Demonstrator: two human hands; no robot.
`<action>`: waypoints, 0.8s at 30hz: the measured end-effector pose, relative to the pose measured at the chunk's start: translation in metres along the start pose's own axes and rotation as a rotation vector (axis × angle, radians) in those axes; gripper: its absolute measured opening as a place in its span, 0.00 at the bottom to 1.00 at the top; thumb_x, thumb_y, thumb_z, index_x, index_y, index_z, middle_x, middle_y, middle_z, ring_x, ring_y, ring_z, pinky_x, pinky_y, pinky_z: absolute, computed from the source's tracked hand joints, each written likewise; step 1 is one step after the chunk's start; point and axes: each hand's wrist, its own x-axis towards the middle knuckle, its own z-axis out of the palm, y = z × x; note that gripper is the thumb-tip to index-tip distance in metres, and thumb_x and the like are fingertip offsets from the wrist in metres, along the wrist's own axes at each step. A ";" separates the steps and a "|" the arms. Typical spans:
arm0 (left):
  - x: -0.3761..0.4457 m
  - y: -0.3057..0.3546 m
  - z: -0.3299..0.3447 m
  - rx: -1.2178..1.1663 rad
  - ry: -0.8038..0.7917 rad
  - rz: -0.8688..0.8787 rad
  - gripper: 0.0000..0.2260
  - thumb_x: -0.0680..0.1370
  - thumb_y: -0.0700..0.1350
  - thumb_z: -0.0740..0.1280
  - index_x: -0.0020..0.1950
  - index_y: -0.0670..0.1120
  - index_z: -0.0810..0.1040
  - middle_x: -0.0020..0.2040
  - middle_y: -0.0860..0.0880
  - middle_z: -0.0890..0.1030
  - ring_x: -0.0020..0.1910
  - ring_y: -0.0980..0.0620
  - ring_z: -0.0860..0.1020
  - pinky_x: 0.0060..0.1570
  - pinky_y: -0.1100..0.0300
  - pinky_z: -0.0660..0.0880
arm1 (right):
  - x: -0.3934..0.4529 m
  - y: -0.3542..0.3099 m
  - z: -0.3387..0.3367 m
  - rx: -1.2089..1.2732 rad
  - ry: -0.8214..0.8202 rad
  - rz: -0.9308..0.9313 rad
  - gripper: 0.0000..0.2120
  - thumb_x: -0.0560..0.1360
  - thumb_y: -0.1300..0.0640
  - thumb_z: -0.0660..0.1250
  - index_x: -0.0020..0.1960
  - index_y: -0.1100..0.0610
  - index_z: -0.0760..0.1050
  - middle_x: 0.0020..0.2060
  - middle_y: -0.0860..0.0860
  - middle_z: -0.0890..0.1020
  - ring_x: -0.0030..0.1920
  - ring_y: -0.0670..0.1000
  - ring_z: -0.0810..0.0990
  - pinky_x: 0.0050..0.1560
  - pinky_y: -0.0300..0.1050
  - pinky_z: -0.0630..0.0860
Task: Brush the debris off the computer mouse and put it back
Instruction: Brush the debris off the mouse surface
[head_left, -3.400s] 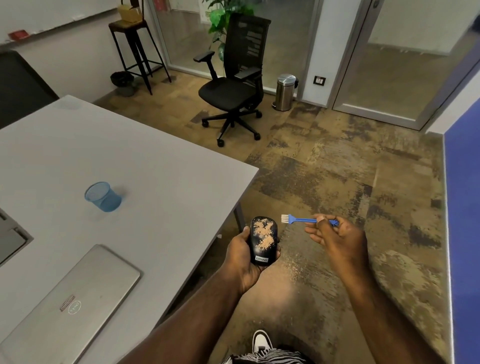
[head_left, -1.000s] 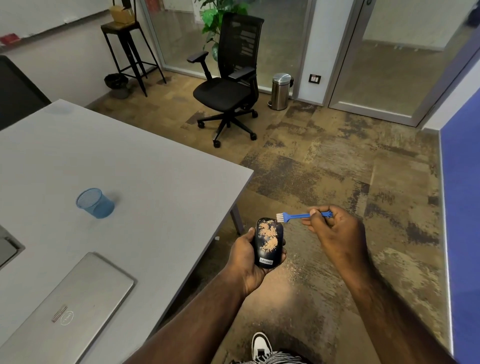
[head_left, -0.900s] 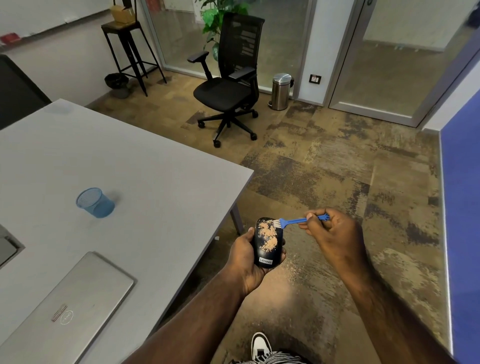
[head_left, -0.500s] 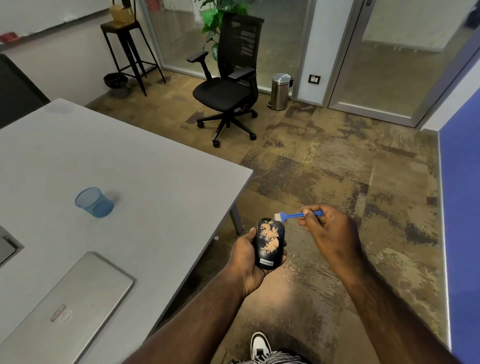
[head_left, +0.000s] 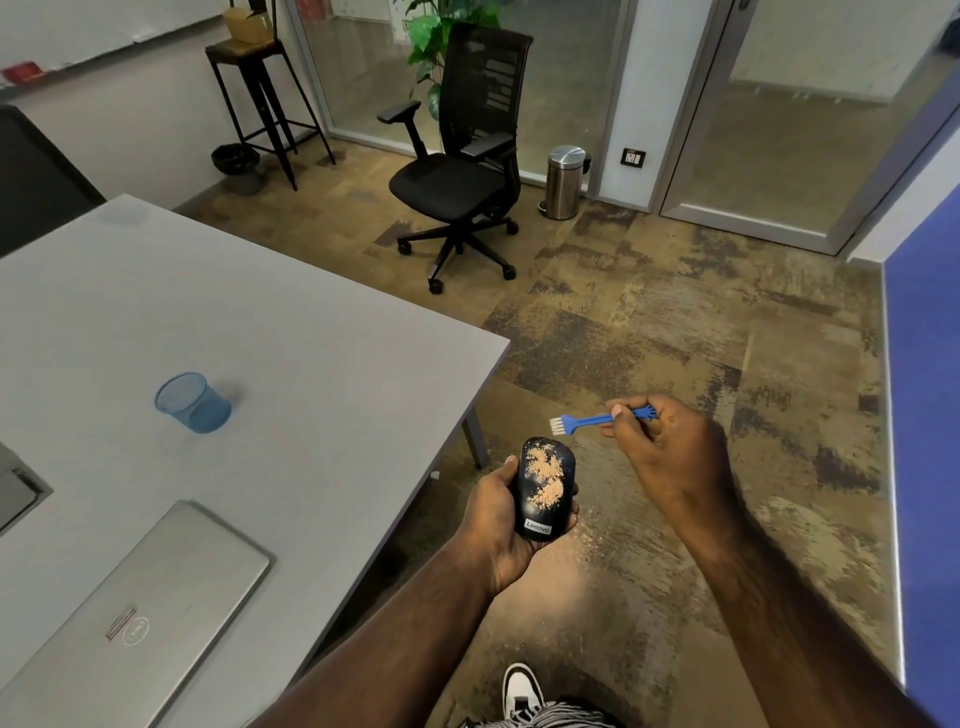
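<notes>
A black computer mouse (head_left: 543, 488) with tan debris scattered over its top sits in my left hand (head_left: 496, 525), held over the floor just off the table's corner. My right hand (head_left: 670, 457) pinches a small blue brush (head_left: 592, 420) by its handle. The white bristles point left and hover just above and right of the mouse's far end, apart from it. Some tan dust lies on the carpet (head_left: 587, 540) under the mouse.
The grey table (head_left: 291, 364) to my left holds a blue mesh cup (head_left: 191, 402) and a shut silver laptop (head_left: 135, 618). A black office chair (head_left: 462, 171), a steel bin (head_left: 565, 182) and a tall stool (head_left: 260, 98) stand farther off.
The brush swept onto the mouse's far end, then lifted back up and to the right. The debris patch looks thinner than at the start, and dust has appeared on the carpet.
</notes>
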 end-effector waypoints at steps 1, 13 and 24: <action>0.000 0.000 0.000 0.001 -0.001 0.004 0.26 0.83 0.55 0.50 0.56 0.36 0.78 0.42 0.36 0.82 0.38 0.42 0.78 0.35 0.55 0.80 | 0.000 -0.002 -0.001 0.010 -0.020 -0.013 0.05 0.77 0.56 0.69 0.50 0.51 0.83 0.32 0.46 0.85 0.25 0.40 0.78 0.20 0.34 0.68; 0.005 -0.001 -0.002 0.026 -0.016 0.025 0.26 0.83 0.55 0.50 0.58 0.36 0.78 0.41 0.36 0.83 0.37 0.42 0.79 0.37 0.54 0.80 | 0.000 -0.010 -0.002 -0.104 -0.100 -0.099 0.06 0.76 0.55 0.70 0.49 0.55 0.84 0.30 0.41 0.80 0.27 0.35 0.77 0.22 0.27 0.65; 0.006 -0.002 -0.002 0.062 -0.012 0.025 0.26 0.83 0.56 0.50 0.58 0.37 0.78 0.41 0.37 0.83 0.36 0.42 0.80 0.37 0.55 0.80 | 0.011 -0.018 -0.006 -0.192 -0.159 -0.117 0.05 0.76 0.56 0.70 0.48 0.55 0.84 0.29 0.37 0.76 0.31 0.30 0.77 0.25 0.25 0.67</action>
